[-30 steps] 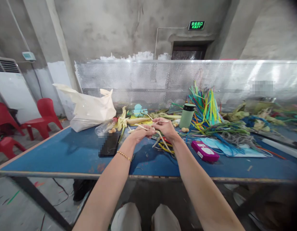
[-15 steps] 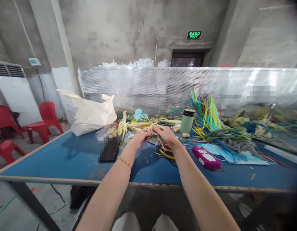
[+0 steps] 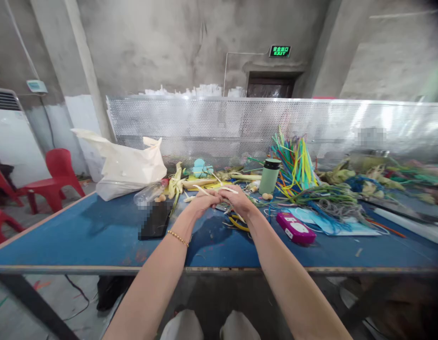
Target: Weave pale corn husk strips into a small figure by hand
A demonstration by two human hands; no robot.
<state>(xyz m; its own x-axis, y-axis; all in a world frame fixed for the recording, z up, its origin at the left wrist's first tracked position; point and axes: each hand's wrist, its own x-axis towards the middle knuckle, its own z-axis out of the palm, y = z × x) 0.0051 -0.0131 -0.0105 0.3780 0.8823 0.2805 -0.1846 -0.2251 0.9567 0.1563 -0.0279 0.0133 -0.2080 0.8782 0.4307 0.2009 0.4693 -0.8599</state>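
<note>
Over the middle of the table, my left hand [image 3: 203, 204] and my right hand [image 3: 239, 200] are nearly touching, fingers closed. They pinch a pale strip [image 3: 202, 190] that looks like plant fibre; one end sticks out left above my left fingers, and another pale end [image 3: 230, 189] lies over my right hand. The fingertips and the middle of the strip are mostly hidden. Just behind are dry husk-like stalks [image 3: 175, 182]. Below my right hand lie yellow-handled pliers or scissors [image 3: 237, 224], partly covered.
A cream bag [image 3: 132, 165], a clear bottle [image 3: 148, 193] and a dark phone-like slab [image 3: 158, 221] lie left. On the right stand a green flask [image 3: 269, 176], colourful strips [image 3: 299, 165], a purple box [image 3: 295, 228] and blue masks [image 3: 332, 223]. Behind runs a perforated metal screen [image 3: 197, 127].
The view has turned slightly right, so things sit further left. Both hands stay together on the strip; a pale end now lies across the top of my right hand.
</note>
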